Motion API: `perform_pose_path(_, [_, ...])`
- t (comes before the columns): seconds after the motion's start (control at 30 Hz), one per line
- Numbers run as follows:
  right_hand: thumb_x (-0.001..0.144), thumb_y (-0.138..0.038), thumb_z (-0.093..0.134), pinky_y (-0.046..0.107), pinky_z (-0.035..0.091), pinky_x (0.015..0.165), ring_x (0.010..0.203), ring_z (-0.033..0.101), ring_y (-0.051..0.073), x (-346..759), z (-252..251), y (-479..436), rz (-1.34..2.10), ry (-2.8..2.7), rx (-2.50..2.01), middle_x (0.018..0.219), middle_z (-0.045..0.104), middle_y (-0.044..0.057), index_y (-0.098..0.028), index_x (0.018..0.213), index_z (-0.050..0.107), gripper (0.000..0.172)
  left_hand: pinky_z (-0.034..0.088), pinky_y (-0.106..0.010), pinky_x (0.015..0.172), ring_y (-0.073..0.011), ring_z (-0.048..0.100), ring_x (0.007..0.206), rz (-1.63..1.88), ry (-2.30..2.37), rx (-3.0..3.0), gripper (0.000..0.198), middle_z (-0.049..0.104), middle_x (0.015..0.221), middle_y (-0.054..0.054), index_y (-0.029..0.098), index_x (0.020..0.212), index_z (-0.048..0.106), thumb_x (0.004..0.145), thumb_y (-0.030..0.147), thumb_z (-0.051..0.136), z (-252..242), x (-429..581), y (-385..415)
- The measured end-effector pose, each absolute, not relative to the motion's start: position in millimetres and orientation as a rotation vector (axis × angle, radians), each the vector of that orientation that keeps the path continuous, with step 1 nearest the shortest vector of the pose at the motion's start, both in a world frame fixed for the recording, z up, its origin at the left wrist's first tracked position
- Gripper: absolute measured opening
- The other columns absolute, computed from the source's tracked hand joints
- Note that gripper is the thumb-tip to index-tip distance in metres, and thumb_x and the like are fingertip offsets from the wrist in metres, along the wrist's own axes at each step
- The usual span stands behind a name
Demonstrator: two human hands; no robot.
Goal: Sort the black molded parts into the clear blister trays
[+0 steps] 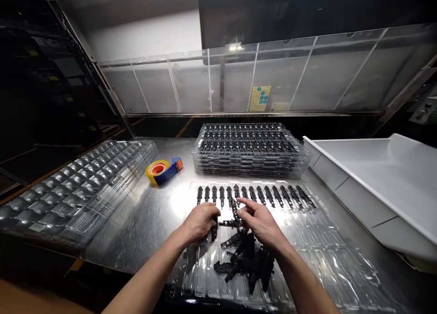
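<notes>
A clear plastic tray (300,232) with moulded slots lies in front of me. Its far row holds several narrow black plastic parts (269,196) side by side. Over the tray's left side, my left hand (200,220) has its fingers curled down on a black plastic part (214,233). My right hand (260,220) is bent inward, with thumb and index finger at another black part (234,208) just below the row. Between and below the hands, a loose heap of black parts (251,259) lies criss-cross on the tray. Some right-hand fingers are hidden.
Behind the tray stands a stack of filled clear trays (251,164). Stacked clear trays (85,186) fill the left side. A tape roll in a blue dispenser (164,170) lies on the metal table (136,232). At right is a white bin (355,186).
</notes>
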State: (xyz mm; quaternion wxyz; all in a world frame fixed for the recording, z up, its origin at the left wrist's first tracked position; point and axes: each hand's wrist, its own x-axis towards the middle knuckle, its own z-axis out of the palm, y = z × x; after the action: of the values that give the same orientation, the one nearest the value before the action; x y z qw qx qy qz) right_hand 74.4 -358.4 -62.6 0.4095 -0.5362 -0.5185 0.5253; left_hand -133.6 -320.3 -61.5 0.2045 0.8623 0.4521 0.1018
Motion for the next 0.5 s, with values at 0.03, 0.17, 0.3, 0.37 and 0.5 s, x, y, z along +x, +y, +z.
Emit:
perform_pose_path(0.03, [0.078, -0.035, 0.056, 0.026, 0.046, 0.053, 0.054, 0.050, 0.012, 75, -62, -359, 1.340, -1.254, -1.331, 0.063, 0.050, -0.006, -0.012, 0.126, 0.052, 0.054, 0.047, -0.028, 0.079, -0.0183, 0.059, 0.090, 0.269, 1.264, 2.425, 0.033, 0.066, 0.094, -0.002, 0.020, 0.093, 0.067, 0.069, 0.001, 0.056, -62, -133, -323])
perform_pose_path(0.17, [0.077, -0.036, 0.060, 0.026, 0.046, 0.052, 0.055, 0.050, 0.011, 78, -60, -363, 1.370, -1.162, -1.251, 0.065, 0.049, -0.005, -0.010, 0.124, 0.053, 0.054, 0.045, -0.033, 0.081, -0.0214, 0.055, 0.092, 0.248, 1.326, 2.520, 0.029, 0.066, 0.097, -0.006, 0.018, 0.095, 0.067, 0.077, 0.003, 0.051, -59, -123, -334])
perform_pose_path(0.3, [0.077, -0.037, 0.063, 0.025, 0.046, 0.052, 0.058, 0.051, 0.011, 80, -64, -366, 1.387, -1.101, -1.206, 0.066, 0.050, -0.005, -0.013, 0.127, 0.051, 0.057, 0.044, -0.039, 0.078, -0.0256, 0.052, 0.090, 0.205, 1.332, 2.624, 0.018, 0.064, 0.091, -0.010, 0.016, 0.084, 0.068, 0.082, 0.010, 0.051, -58, -97, -340])
perform_pose_path(0.37, [0.076, -0.039, 0.065, 0.025, 0.048, 0.053, 0.059, 0.052, 0.012, 83, -64, -368, 1.373, -1.075, -1.204, 0.067, 0.051, -0.005, -0.013, 0.127, 0.051, 0.059, 0.044, -0.039, 0.075, -0.0262, 0.053, 0.087, 0.187, 1.339, 2.649, 0.020, 0.064, 0.087, -0.011, 0.016, 0.076, 0.066, 0.080, 0.006, 0.049, -60, -83, -339])
perform_pose_path(0.5, [0.072, -0.042, 0.069, 0.027, 0.050, 0.053, 0.062, 0.056, 0.014, 91, -59, -371, 1.278, -1.007, -1.240, 0.071, 0.057, -0.002, -0.014, 0.124, 0.055, 0.061, 0.045, -0.035, 0.069, -0.0232, 0.056, 0.078, 0.241, 1.437, 2.598, 0.021, 0.063, 0.075, -0.008, 0.017, 0.070, 0.060, 0.078, 0.002, 0.047, -58, -75, -335])
